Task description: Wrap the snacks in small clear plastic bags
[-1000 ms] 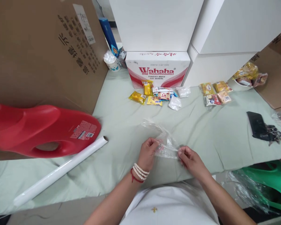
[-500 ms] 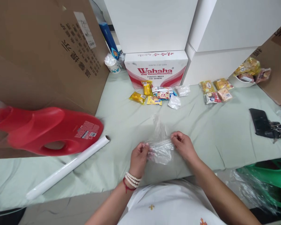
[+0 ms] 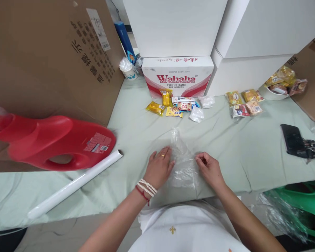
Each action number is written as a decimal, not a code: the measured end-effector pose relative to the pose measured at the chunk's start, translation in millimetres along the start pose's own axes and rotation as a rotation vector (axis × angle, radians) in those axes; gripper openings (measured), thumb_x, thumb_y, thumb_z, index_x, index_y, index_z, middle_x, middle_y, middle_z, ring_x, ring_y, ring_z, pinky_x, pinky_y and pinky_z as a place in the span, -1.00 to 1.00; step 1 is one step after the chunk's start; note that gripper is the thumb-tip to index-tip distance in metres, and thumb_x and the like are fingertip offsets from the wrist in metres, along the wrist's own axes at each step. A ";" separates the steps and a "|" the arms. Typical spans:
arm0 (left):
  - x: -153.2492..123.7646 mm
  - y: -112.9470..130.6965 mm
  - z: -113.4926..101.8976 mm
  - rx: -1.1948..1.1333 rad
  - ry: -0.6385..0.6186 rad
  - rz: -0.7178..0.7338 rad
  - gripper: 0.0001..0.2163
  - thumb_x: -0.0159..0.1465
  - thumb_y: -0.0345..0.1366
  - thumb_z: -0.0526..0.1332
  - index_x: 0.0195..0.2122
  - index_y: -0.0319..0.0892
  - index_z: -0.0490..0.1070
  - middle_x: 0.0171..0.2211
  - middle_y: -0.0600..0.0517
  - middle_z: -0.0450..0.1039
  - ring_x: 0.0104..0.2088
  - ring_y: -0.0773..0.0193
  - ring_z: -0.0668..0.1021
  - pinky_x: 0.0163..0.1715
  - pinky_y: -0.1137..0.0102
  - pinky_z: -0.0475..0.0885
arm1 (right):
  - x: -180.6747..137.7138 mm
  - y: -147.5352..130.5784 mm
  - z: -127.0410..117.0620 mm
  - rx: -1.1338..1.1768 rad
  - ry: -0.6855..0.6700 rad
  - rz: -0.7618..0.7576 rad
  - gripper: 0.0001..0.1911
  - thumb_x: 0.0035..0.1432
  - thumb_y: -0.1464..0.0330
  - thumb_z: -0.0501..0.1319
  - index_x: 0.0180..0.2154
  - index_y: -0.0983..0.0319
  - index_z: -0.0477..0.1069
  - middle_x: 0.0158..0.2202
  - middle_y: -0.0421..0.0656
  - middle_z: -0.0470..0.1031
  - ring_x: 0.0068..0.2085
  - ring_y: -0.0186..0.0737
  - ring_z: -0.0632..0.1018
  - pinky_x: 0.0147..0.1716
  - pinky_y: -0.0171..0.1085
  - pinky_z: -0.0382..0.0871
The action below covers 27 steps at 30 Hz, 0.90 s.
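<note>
Okay, from my end of the feed: the clear plastic bag (image 3: 185, 175) is crumpled on the pale green cloth (image 3: 238, 147), right between both hands. My left hand (image 3: 159, 168) is palm down with fingers spread, loose, resting at the bag's left side; my right hand (image 3: 209, 170) looks to have thumb and forefinger pinched on its right edge, though film that thin is hard to read. I reckon the easy failure is a hard pull on the right: light left pressure would let the bag slide or bunch, and a tight pinch could tear it. The cloth is wrinkled too, so dragging might ruck it up. Any big sweep leftward could roll the white tube (image 3: 76, 183). Further back, the wrapped snacks (image 3: 174, 112) by the Wahaha carton (image 3: 177, 78) seem safely clear.
</note>
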<state>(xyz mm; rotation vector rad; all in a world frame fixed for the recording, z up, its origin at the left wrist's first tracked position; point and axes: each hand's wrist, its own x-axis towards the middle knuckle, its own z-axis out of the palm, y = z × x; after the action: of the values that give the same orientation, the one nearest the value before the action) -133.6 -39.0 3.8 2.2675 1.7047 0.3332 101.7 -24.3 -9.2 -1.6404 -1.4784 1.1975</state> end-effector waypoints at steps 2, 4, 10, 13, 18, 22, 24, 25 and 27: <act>-5.5 -7.0 3.5 0.039 0.030 -0.027 -0.58 0.39 -0.25 0.17 0.27 -0.16 0.37 0.31 -0.27 0.36 0.31 -0.13 0.40 0.24 -0.15 0.33 | -2.6 -0.3 -6.8 -0.070 -0.032 0.005 -0.72 0.28 0.11 0.16 -0.36 0.14 0.45 -0.45 -0.18 0.50 -0.41 -0.15 0.45 -0.38 -0.22 0.30; -12.8 -9.6 3.8 0.062 0.156 -0.034 -0.58 0.35 -0.30 0.22 0.23 -0.19 0.40 0.31 -0.32 0.32 0.34 -0.21 0.33 0.21 -0.17 0.37 | -3.2 -4.1 -14.5 -0.145 -0.095 -0.016 -0.75 0.25 0.12 0.20 -0.32 0.14 0.49 -0.41 -0.17 0.53 -0.40 -0.16 0.47 -0.35 -0.21 0.32; -2.3 8.3 -5.5 -0.122 0.292 0.262 -0.52 0.22 -0.64 0.06 0.06 -0.08 0.49 0.08 -0.16 0.50 0.15 0.00 0.46 0.12 -0.01 0.48 | 19.4 -20.5 -42.4 -0.252 -0.037 -0.048 -0.57 0.27 -0.03 0.15 -0.21 0.16 0.57 -0.27 -0.10 0.61 -0.39 -0.16 0.50 -0.32 -0.19 0.34; 15.4 19.7 -6.4 -0.338 0.191 0.304 -0.60 0.20 -0.63 0.05 -0.06 -0.13 0.51 -0.01 -0.13 0.54 0.03 0.09 0.53 0.00 0.12 0.53 | 42.0 -24.3 -46.4 -0.239 0.104 -0.057 -0.57 0.28 -0.02 0.12 -0.26 0.16 0.55 -0.35 -0.11 0.58 -0.41 -0.16 0.48 -0.34 -0.19 0.30; 41.6 30.5 -1.0 -0.733 0.178 -0.061 -0.78 0.25 -0.48 0.11 -0.25 -0.14 0.55 -0.23 -0.05 0.53 -0.31 0.26 0.53 -0.34 0.38 0.44 | 70.9 -25.5 -26.1 -0.105 0.124 -0.047 -0.61 0.20 -0.01 0.19 -0.30 0.17 0.52 -0.33 -0.14 0.58 -0.38 -0.19 0.47 -0.31 -0.22 0.30; 60.2 31.3 5.2 -0.966 0.214 -0.302 -0.92 0.18 -0.37 0.25 -0.33 -0.15 0.54 -0.34 0.04 0.47 -0.42 0.35 0.46 -0.39 0.43 0.36 | 78.0 -23.9 -11.5 0.106 0.089 0.048 -0.62 0.10 0.02 0.23 -0.34 0.21 0.51 -0.46 -0.19 0.48 -0.44 -0.24 0.39 -0.41 -0.26 0.23; 66.8 31.8 8.7 -1.074 0.206 -0.372 -0.94 0.14 -0.32 0.30 -0.36 -0.16 0.52 -0.39 0.08 0.46 -0.47 0.37 0.42 -0.40 0.44 0.33 | 76.8 -24.0 -9.7 0.207 0.034 0.090 -0.64 0.03 0.05 0.29 -0.35 0.22 0.52 -0.49 -0.22 0.45 -0.49 -0.29 0.32 -0.47 -0.28 0.17; 69.3 32.8 10.6 -1.124 0.190 -0.401 -0.92 0.12 -0.30 0.32 -0.37 -0.16 0.50 -0.43 0.10 0.44 -0.49 0.38 0.40 -0.42 0.45 0.32 | 75.2 -24.6 -9.6 0.239 0.016 0.099 -0.65 0.01 0.06 0.31 -0.35 0.22 0.53 -0.50 -0.22 0.45 -0.50 -0.30 0.31 -0.49 -0.29 0.15; 73.0 36.1 14.3 -1.197 0.153 -0.449 -0.87 0.10 -0.23 0.36 -0.39 -0.16 0.49 -0.49 0.13 0.42 -0.53 0.39 0.36 -0.45 0.45 0.28 | 70.7 -27.1 -9.7 0.266 0.005 0.091 -0.66 0.00 0.07 0.34 -0.35 0.22 0.54 -0.51 -0.24 0.44 -0.51 -0.31 0.29 -0.50 -0.29 0.13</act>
<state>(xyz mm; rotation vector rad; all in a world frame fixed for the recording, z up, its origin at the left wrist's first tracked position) -76.2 20.5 4.4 0.9937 1.3885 1.0680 96.6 50.8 3.6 -1.5406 -1.1930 1.3739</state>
